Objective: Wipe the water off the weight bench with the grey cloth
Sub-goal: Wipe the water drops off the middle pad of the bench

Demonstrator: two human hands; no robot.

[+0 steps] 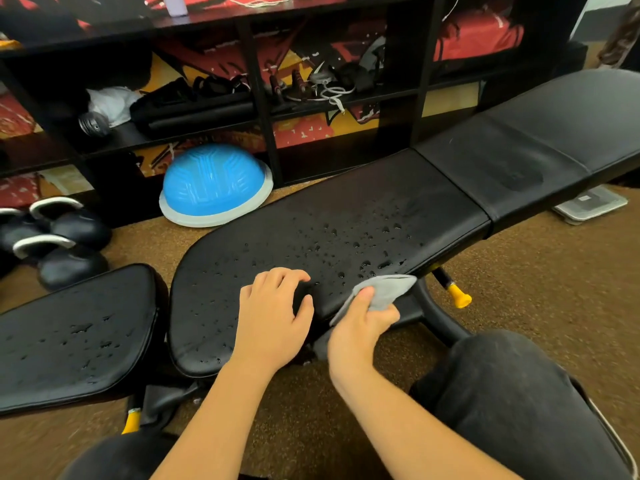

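bench (346,209) black (water-beaded) | cloth (384,292) grey | dome (211,181) blue

Blue half-dome balance trainer (214,185) leans against a black shelving unit (259,109) on brown carpet (540,271). Black kettlebells (65,247) sit to its left. A dumbbell (93,123) lies on a shelf. Flat scale (590,204) on the floor at right.

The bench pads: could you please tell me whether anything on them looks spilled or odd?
Yes: water drops are scattered over the middle pad, and more sit on the seat pad. The right hand holds the grey cloth at the pad's near edge.
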